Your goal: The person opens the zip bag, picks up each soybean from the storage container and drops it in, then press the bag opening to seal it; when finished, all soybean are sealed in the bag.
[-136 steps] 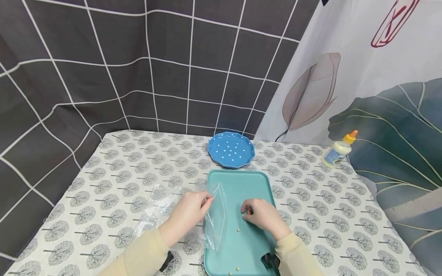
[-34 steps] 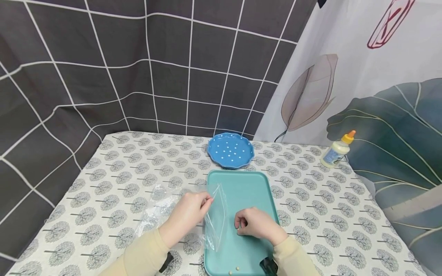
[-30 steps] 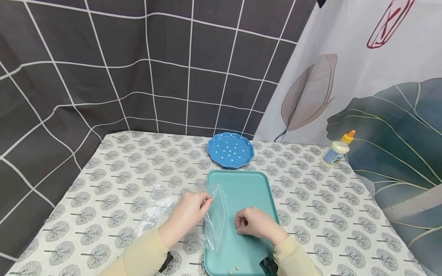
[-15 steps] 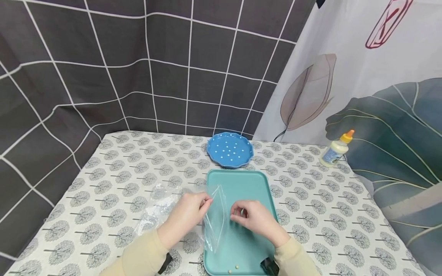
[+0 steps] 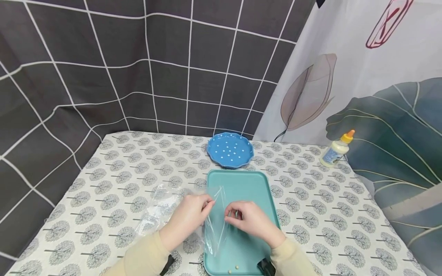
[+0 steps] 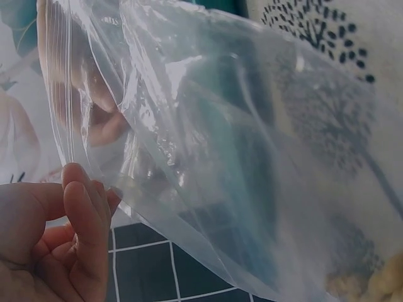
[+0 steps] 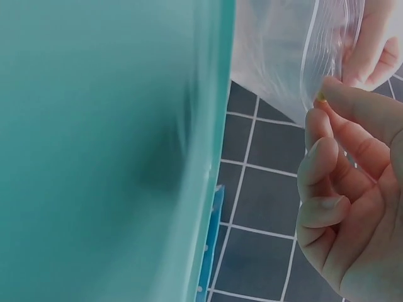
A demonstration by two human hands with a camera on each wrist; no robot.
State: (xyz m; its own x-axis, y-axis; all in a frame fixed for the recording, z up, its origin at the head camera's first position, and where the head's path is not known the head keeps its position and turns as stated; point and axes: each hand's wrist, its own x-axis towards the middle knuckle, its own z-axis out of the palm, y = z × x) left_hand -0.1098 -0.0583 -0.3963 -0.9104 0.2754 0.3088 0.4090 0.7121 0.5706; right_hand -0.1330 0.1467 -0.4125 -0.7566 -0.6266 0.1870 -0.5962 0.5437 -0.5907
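Observation:
My left hand pinches the upper edge of a clear zip bag, whose mouth overhangs the left side of a teal tray. Close to that mouth, my right hand holds a small pale-yellow bean between thumb and index finger. The right wrist view shows its fingertips right at the zip strip. Two similar beans lie at the tray's near end. Pale-yellow lumps show in the lower right corner of the left wrist view, at the bag.
Behind the tray stands a blue plate with white dots. A glue bottle with an orange tip is at the back right. Tree-patterned cloth covers the table, and a dark checked curtain hangs behind it.
My right hand went down to the tray, took the bean lying mid-tray, then rose and moved left to the bag's mouth. My left hand has kept its hold on the bag, barely shifting.

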